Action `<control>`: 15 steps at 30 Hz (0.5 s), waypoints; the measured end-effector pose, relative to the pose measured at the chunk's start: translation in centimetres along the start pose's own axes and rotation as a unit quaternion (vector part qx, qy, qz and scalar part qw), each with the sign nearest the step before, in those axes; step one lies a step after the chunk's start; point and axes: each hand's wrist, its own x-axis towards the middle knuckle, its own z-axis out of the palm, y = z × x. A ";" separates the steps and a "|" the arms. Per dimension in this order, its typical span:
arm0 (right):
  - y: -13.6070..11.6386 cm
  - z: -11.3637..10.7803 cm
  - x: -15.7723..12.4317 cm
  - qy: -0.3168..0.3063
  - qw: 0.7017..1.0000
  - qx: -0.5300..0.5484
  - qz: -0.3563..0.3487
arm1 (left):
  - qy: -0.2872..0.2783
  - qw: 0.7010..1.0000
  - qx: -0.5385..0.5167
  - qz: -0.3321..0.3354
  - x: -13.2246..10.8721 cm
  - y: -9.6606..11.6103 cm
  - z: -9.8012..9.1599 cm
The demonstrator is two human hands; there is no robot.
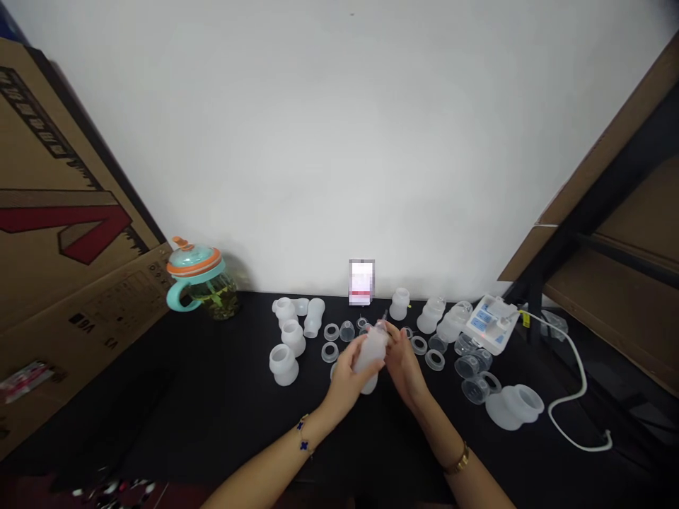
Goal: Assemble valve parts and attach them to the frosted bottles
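My left hand [346, 373] is wrapped round a frosted white baby bottle [371, 348], tilted above the black table. My right hand [404, 362] has its fingers closed at the bottle's upper end, where a small clear top sticks up; its detail is blurred. Left of my hands lie white collar rings [329, 352] and a clear cap [346, 331]. Beyond my right hand are more collar rings [435, 360]. Another white piece, partly hidden, sits below the held bottle.
Several wide-necked white bottles [283, 365] stand at left, near a teal-lidded tea jug [204, 279]. A lit screen [361, 283] leans against the wall. At right are assembled bottles [455, 322], clear caps [474, 389], a white device [491, 324] with a cable [581, 360], and a lying bottle [513, 406].
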 end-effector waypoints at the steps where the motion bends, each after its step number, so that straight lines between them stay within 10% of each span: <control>1: 0.0 0.0 0.0 -0.009 1.000 -0.006 0.007 | 0.035 0.999 -0.029 0.003 0.3 0.1 -0.3; 6: 0.2 0.5 -0.5 -0.064 0.995 -0.059 0.045 | 0.093 0.994 -0.065 0.009 1.1 0.9 -1.2; 15: 0.7 0.8 -0.5 -0.083 0.994 -0.076 0.008 | 0.017 0.996 -0.077 0.048 0.3 0.0 -0.9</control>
